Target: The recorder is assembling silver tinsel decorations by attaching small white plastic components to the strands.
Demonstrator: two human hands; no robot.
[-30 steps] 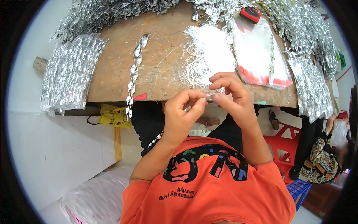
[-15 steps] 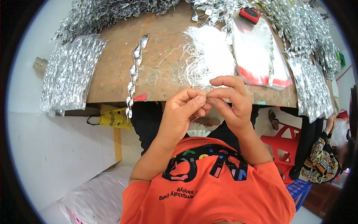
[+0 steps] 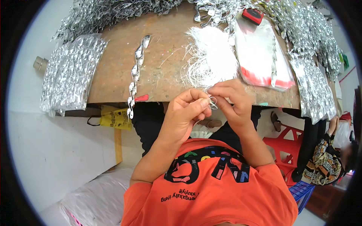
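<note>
Cord: a thin white cord [image 3: 214,102] made a small loop between the hands, on the person's side of the heaped bundle of fine white strings [image 3: 217,56]; half a second earlier no such loop stood out.
Left hand: the left hand [image 3: 184,111] had kept nearly the same place, its thumb and forefinger fingers pinching the cord.
Right hand: the right hand [image 3: 234,101] had its fingers bent lower than before, beside the loop; whether they gripped the cord could not be told.
Twisted strip: a shiny silver spiral strip [image 3: 136,69] lay unmoved left of the bundle, its lower end overhanging the brown, scuffed surface [image 3: 162,71].
Scrap: a small flat red piece [image 3: 141,98] lay left of the bundle, just beside that strip.
Clear bags: flat, glossy plastic bags with red edges [image 3: 249,56] lay immediately right of the bundle, a red-and-black boxy object [image 3: 252,16] on their far end.
Packed strips: a clear pack of silver spirals [image 3: 73,73] sat well left of the bundle, another silver pack [image 3: 313,88] well right.
Heaps: a crinkled, loose silver heap [image 3: 117,17] spread beyond the bundle to its left, crowding the far edge.
Stool: a red plastic stool with cut-outs [image 3: 281,145] stood below the surface, right of the bundle.
</note>
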